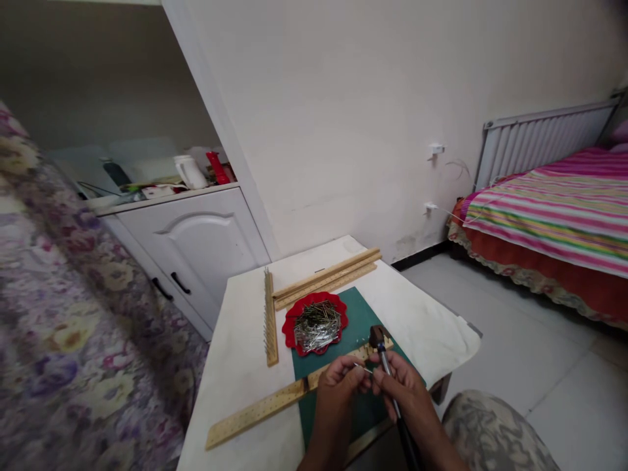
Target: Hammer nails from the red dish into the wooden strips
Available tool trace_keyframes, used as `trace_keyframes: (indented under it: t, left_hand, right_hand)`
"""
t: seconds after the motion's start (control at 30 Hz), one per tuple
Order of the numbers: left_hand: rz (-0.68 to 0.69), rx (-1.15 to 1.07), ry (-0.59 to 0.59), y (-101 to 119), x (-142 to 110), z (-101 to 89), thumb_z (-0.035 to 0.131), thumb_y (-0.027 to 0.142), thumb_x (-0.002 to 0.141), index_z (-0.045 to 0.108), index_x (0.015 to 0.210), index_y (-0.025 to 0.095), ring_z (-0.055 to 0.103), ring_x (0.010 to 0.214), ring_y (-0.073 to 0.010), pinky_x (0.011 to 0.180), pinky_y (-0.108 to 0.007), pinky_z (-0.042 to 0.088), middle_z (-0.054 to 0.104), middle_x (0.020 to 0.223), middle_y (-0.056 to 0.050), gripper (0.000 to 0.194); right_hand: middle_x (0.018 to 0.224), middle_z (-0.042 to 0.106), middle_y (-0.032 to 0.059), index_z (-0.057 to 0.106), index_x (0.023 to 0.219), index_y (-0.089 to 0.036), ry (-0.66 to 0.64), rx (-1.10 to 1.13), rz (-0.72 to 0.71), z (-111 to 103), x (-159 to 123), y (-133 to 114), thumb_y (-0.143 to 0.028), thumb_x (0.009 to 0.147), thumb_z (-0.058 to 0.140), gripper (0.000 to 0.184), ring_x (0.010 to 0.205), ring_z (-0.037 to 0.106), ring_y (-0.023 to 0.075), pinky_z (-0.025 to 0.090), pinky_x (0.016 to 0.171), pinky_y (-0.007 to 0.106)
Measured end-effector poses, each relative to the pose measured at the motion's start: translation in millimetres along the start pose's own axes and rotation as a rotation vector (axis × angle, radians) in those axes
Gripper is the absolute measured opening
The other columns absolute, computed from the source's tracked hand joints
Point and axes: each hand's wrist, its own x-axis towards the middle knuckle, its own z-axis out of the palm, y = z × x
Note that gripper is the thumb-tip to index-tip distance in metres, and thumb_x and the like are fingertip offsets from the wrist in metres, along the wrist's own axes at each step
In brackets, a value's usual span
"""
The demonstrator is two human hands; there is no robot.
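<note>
One thin nail (364, 369) is pinched in the left hand (343, 384) in the head view, pointing across at the right hand (400, 383), which curls round a hammer (385, 360). Below, on the table (422, 314), a wood strip (279, 399) runs near left to far right, the right hand nearer its far end. The nail looks shiny; the strip is tan, with little holes.

A slim, pale nail (364, 368) lies slantwise, pinched in the middle of the grip. Just right of it, a hammer (385, 363) is held at a slant, dark brown head beyond the grip, silver shaft passing through, black handle trailing nearer. Beneath the grip, a long wooden strip (265, 409), dotted with holes, lies diagonally.
</note>
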Motion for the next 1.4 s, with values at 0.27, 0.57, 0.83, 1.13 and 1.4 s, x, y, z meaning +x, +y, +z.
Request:
trace_keyframes:
  t: [0.27, 0.57, 0.83, 1.13, 1.4]
  left_hand:
    - [0.08, 0.141, 0.078, -8.8, 13.7, -10.7, 0.062, 0.037, 0.069, 0.062, 0.076, 0.014, 0.054, 0.059, -0.0125, 0.059, -0.024, 0.043, 0.06, 0.062, -0.001, 0.024]
    - [0.342, 0.674, 0.088, -15.2, 37.2, -14.2, 0.051, 0.031, 0.077, 0.063, 0.071, 0.018, 0.055, 0.069, -0.015, 0.064, -0.024, 0.041, 0.061, 0.072, -0.001, 0.019]
    - [0.39, 0.775, 0.064, -19.8, 38.5, -12.2, 0.05, 0.026, 0.078, 0.063, 0.071, 0.019, 0.055, 0.069, -0.0143, 0.064, -0.023, 0.04, 0.06, 0.072, -0.001, 0.017]
    - [0.369, 0.848, 0.067, -25.1, 40.3, -8.5, 0.048, 0.03, 0.08, 0.063, 0.07, 0.018, 0.051, 0.062, -0.012, 0.058, -0.022, 0.036, 0.056, 0.069, 0.0, 0.022]
    - [0.352, 0.868, 0.078, -25.2, 39.8, -9.7, 0.047, 0.02, 0.075, 0.058, 0.064, 0.017, 0.05, 0.061, -0.0123, 0.057, -0.021, 0.032, 0.053, 0.065, 0.001, 0.016]
  right_hand:
    - [0.051, 0.053, -0.0074, 0.054, 0.087, -0.018, 0.106, -0.118, -0.025, -5.8, 0.0, -6.2, -0.046, 0.074, 0.062, 0.032, 0.027, 0.033, 0.0023, 0.022, 0.028, 0.014]
    - [0.05, 0.053, -0.0075, 0.053, 0.086, -0.017, 0.107, -0.111, -0.02, -14.3, 1.5, -10.9, -0.046, 0.074, 0.061, 0.032, 0.025, 0.034, 0.0021, 0.019, 0.028, 0.015]
    - [0.049, 0.054, -0.0081, 0.053, 0.087, -0.017, 0.1, -0.111, 0.007, -14.8, 1.2, -10.4, -0.046, 0.073, 0.062, 0.032, 0.024, 0.035, 0.0007, 0.02, 0.027, 0.012]
    - [0.049, 0.056, -0.0066, 0.054, 0.089, -0.016, -0.057, -0.08, 0.073, -8.9, 2.1, -10.5, -0.047, 0.08, 0.053, 0.032, 0.025, 0.037, 0.0015, 0.019, 0.028, 0.013]
    - [0.048, 0.056, -0.0071, 0.051, 0.082, -0.017, -0.132, -0.102, 0.086, 6.7, 9.4, -3.7, -0.046, 0.08, 0.052, 0.03, 0.023, 0.035, 0.0021, 0.019, 0.026, 0.013]
